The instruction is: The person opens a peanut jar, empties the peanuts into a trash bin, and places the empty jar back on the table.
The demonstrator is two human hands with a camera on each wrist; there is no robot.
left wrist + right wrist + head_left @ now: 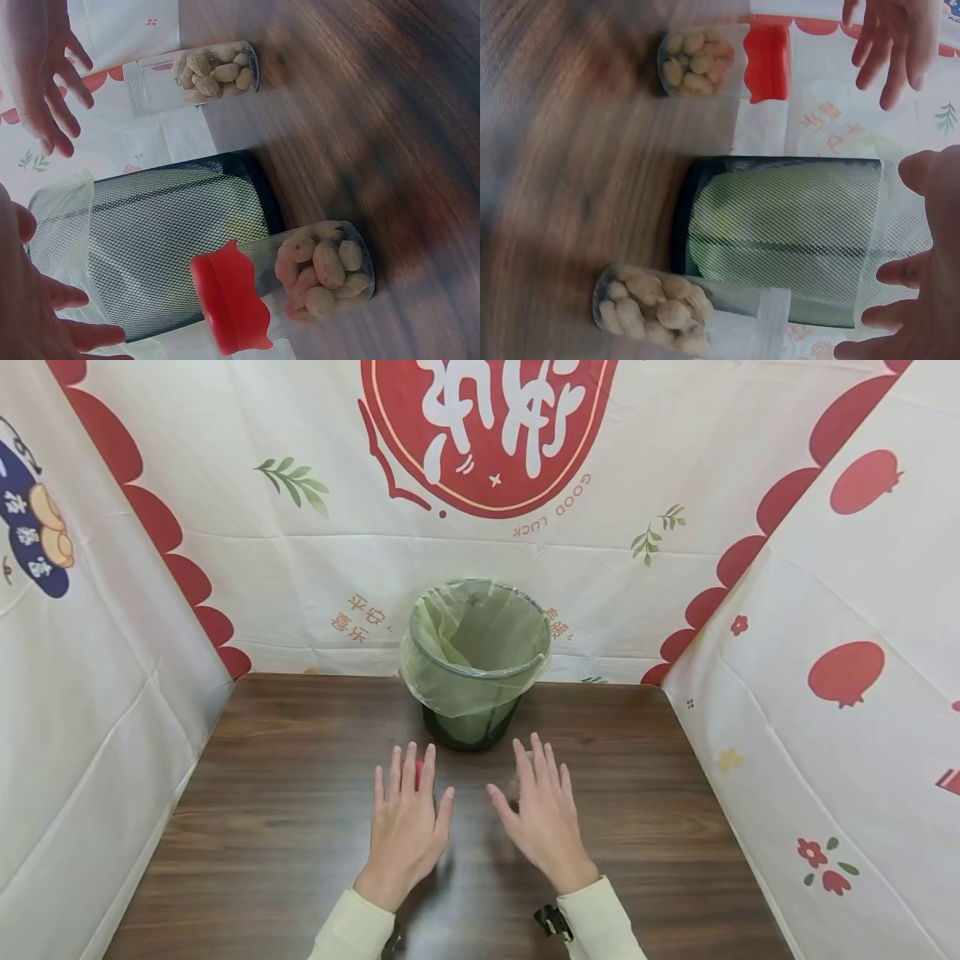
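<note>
My left hand (407, 831) is held over the table with its fingers straight, holding nothing. Just beyond it stands a clear jar with a red wavy-edged lid (232, 300), partly full of peanuts in their shells (328, 266); in the head view my fingers cover most of it. On the other side my right hand (542, 822) is likewise outstretched, its thumb spread and nothing gripped. Near that hand is a second clear jar (739, 319) holding unshelled peanuts (649, 300), with a ribbed clear top and no red lid on it. Both jars stand upright.
A mesh waste bin (468, 731) lined with a pale green bag (442, 681) stands at the table's back edge, centred beyond the jars. Printed cloth (300, 577) hangs behind and at both sides of the dark wooden table (292, 827).
</note>
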